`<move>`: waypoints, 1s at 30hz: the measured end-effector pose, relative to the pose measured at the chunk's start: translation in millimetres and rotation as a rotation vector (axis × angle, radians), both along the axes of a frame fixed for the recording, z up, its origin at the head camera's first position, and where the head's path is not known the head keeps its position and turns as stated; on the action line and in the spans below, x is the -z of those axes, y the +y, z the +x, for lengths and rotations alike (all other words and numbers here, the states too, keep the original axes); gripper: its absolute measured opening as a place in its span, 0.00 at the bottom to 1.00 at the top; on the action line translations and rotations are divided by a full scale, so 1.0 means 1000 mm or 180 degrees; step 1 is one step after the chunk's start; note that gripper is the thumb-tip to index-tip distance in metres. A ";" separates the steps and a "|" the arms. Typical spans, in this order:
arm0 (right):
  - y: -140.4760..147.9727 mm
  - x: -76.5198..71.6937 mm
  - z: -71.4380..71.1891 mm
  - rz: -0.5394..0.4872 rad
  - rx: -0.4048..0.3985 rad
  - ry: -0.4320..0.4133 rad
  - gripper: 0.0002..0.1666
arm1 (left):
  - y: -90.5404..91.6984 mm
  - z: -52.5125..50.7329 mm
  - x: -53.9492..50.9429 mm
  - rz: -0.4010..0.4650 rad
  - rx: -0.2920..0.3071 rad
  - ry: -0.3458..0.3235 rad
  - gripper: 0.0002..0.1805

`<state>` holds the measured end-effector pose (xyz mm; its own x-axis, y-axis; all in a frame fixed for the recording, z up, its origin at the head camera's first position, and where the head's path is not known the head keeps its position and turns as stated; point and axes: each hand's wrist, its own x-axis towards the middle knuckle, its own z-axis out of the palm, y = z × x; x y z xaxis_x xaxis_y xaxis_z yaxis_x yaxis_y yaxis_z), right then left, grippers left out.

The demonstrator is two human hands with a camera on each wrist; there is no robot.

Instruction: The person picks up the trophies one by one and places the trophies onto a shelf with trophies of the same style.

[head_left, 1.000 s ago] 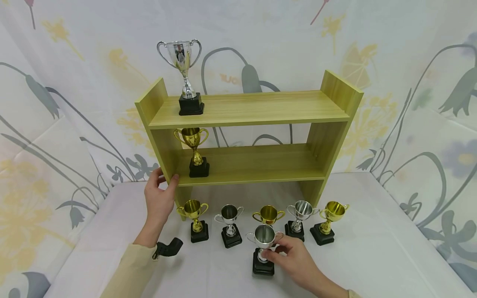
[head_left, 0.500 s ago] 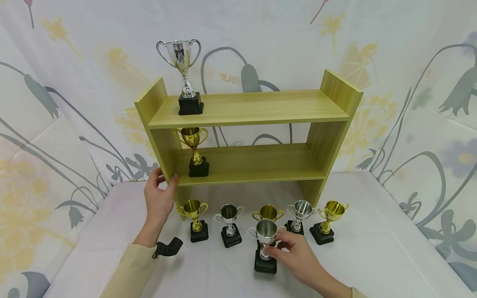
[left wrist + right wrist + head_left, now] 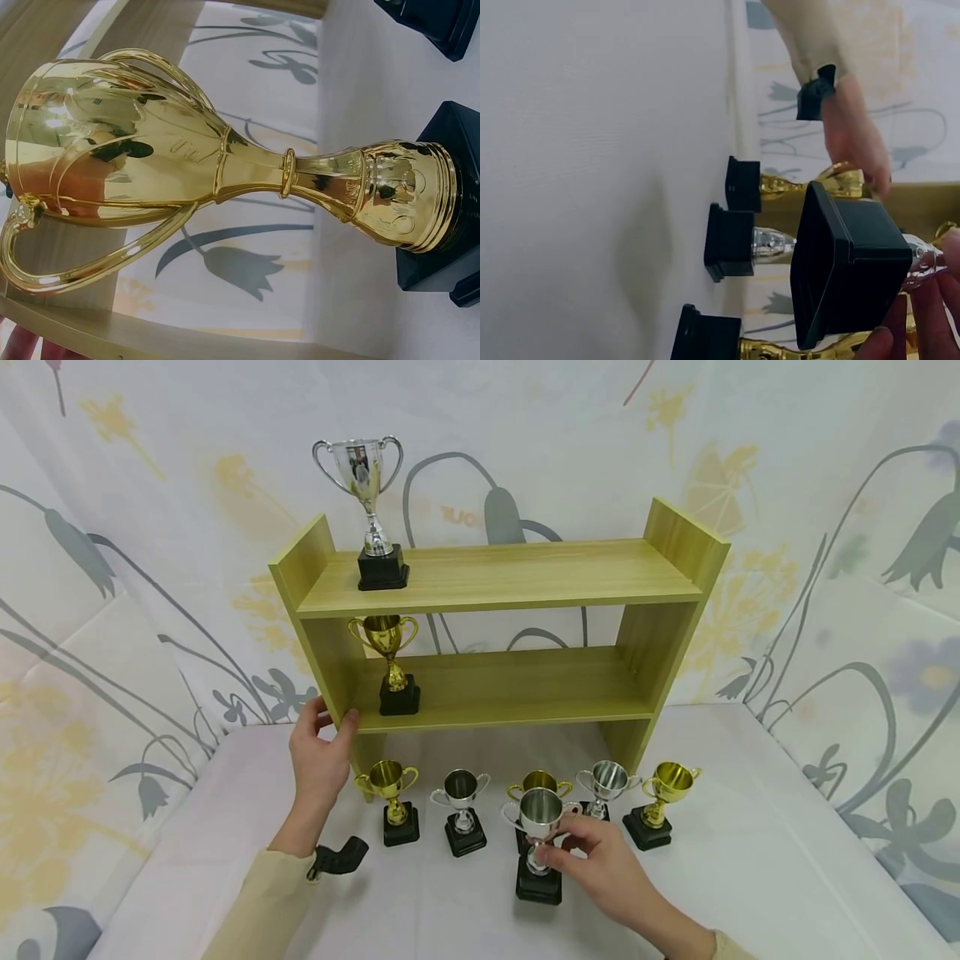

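My right hand [image 3: 603,868] pinches a small silver trophy [image 3: 540,817] by its stem. The cup is upright, and its black base [image 3: 855,259] hangs above the table in the right wrist view. Behind it, a gold trophy [image 3: 539,782] is partly hidden. On the left, my left hand [image 3: 321,766] grips the side panel of a wooden shelf [image 3: 498,578], thumb at the front edge. Close to that hand a gold trophy [image 3: 127,150] stands on the table, filling much of the left wrist view.
A large silver trophy [image 3: 365,472] occupies the top board's left end, with a gold trophy [image 3: 393,647] below it on the middle board. Along the table stand silver trophies [image 3: 461,793] [image 3: 609,781] and a gold trophy [image 3: 670,785]. Patterned cloth hangs behind.
My right hand has raised the silver trophy and moved it slightly right and toward the shelf. My left hand stays on the side panel.
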<state>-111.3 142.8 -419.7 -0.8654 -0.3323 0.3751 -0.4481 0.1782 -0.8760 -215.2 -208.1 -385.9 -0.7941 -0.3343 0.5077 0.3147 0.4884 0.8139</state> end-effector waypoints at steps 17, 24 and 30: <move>0.006 -0.011 -0.003 0.0041 -0.0052 -0.0030 0.07 | 0.001 0.000 0.000 0.0065 0.0012 0.0006 0.21; 0.009 -0.019 -0.004 0.0059 -0.0064 -0.0195 0.07 | 0.002 -0.001 0.001 0.0068 0.0013 -0.0040 0.21; 0.010 -0.023 -0.007 0.0071 -0.0115 -0.0121 0.05 | 0.001 0.000 0.001 0.0069 0.0012 -0.0016 0.21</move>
<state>-118.0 152.3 -396.9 -0.8662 -0.3713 0.3343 -0.4210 0.1821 -0.8886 -215.4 -207.1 -386.5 -0.7978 -0.3422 0.4964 0.3124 0.4695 0.8258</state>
